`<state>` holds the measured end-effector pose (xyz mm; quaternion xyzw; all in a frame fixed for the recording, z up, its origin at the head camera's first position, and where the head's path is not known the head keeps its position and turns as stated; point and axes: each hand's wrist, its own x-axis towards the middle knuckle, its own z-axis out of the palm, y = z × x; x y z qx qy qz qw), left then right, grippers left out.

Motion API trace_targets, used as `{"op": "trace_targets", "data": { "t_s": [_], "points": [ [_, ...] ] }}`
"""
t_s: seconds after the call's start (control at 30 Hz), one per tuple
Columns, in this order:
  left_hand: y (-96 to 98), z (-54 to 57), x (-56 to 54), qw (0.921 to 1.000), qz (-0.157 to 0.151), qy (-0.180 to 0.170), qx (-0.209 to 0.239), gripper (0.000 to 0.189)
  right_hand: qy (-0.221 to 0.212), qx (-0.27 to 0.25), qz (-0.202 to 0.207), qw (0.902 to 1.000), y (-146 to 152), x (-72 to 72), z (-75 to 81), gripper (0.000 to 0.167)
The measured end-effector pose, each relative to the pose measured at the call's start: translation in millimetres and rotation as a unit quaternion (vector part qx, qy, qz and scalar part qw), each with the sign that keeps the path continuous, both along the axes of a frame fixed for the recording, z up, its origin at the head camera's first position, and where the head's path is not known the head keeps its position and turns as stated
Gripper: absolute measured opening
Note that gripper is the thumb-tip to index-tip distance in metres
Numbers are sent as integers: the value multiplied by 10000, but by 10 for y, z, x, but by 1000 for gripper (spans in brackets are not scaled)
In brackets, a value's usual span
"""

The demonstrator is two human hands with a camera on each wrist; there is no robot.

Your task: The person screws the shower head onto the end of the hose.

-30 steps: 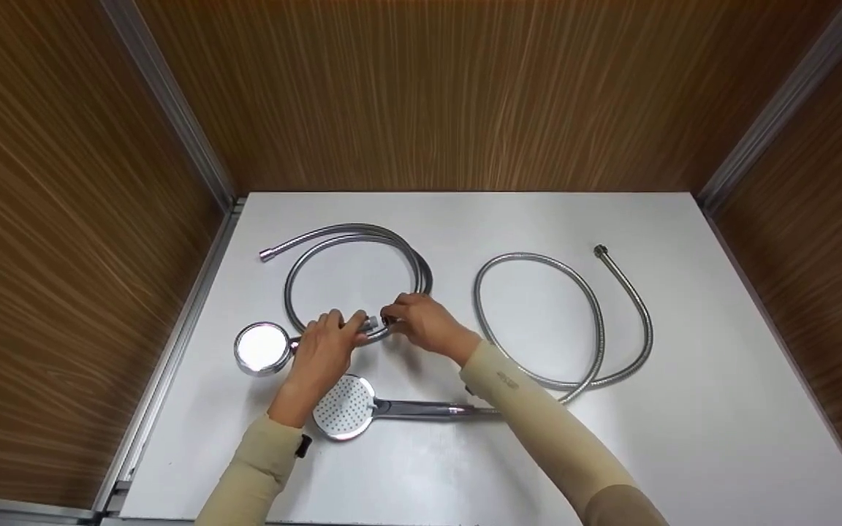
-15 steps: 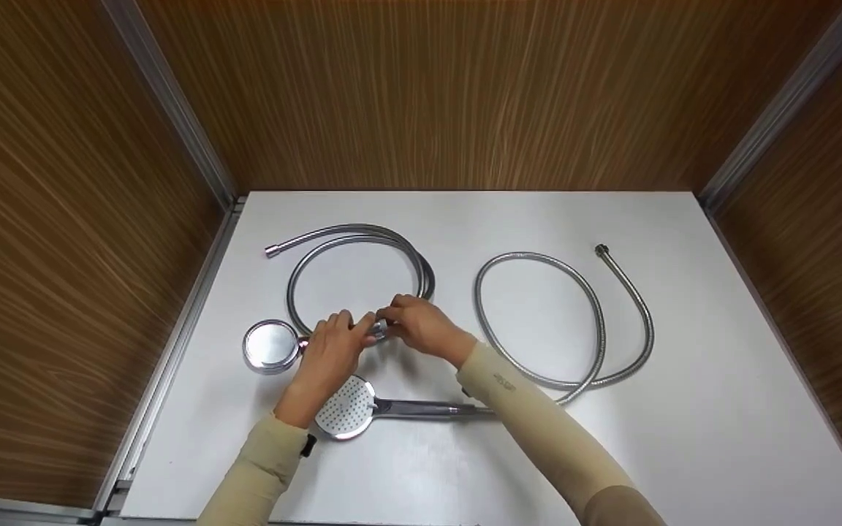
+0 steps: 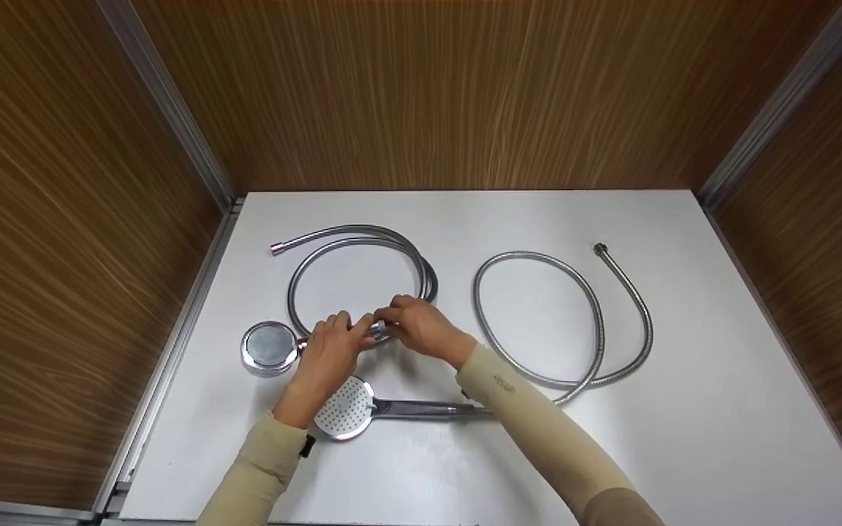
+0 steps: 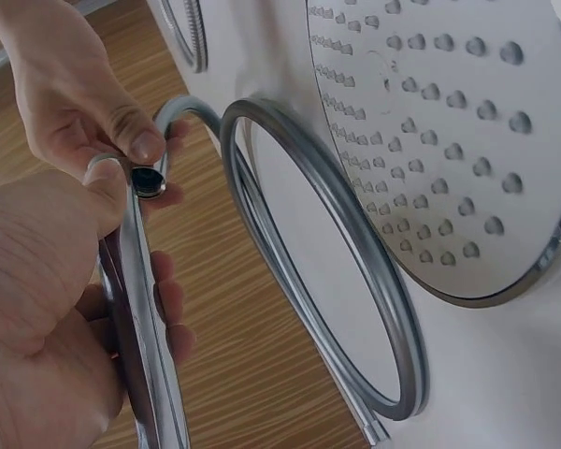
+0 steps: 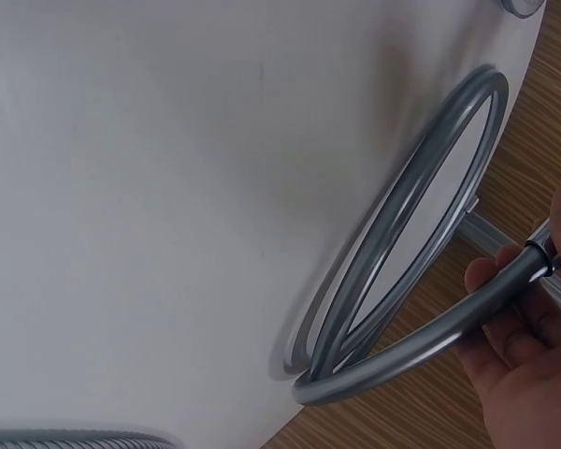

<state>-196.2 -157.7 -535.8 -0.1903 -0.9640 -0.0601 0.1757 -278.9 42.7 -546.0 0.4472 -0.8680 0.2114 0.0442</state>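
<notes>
My left hand (image 3: 327, 352) grips the handle (image 4: 142, 323) of a chrome shower head, whose round head (image 3: 269, 346) sticks out to the left. The right hand (image 3: 425, 326) pinches the end of a smooth grey shower hose (image 5: 421, 348), fingers right at its metal nut (image 4: 150, 181). Handle end and nut meet between both hands, partly covered by the fingers; in the left wrist view the nut's dark opening still shows. Behind the hands, the rest of this hose lies coiled on the white table (image 3: 684, 438), its other end (image 3: 277, 249) at the far left.
A second shower head (image 3: 344, 410) with a dotted white face lies nearer the front, its dark handle (image 3: 421, 410) pointing right. From it a ribbed metal hose (image 3: 600, 329) loops across the right side, ending in a nut (image 3: 601, 249). Wooden panels (image 3: 421, 95) stand around the table.
The handle end and the hose nut, apart a second ago, have come together. My left hand and its shower head shifted slightly right. The coiled hose's far end also moved a little right.
</notes>
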Motion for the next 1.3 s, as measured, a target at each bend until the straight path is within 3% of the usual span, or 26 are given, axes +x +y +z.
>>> {"op": "trace_targets", "data": {
  "t_s": [0.2,0.57,0.9,1.3],
  "points": [
    [-30,-2,-10,9999,12,158,-5,35,-23,-80,9,10000,38,-1,8,28],
    [-72,-24,36,9999,86,-76,61,36,-6,-193,168,9997,16,31,37,27],
    [-69,-40,4,9998,163,64,-3,36,-149,-165,230,9995,-15,44,75,28],
    [-21,-44,-1,9995,215,168,-149,36,173,160,333,9992,-39,47,81,20]
  ]
}}
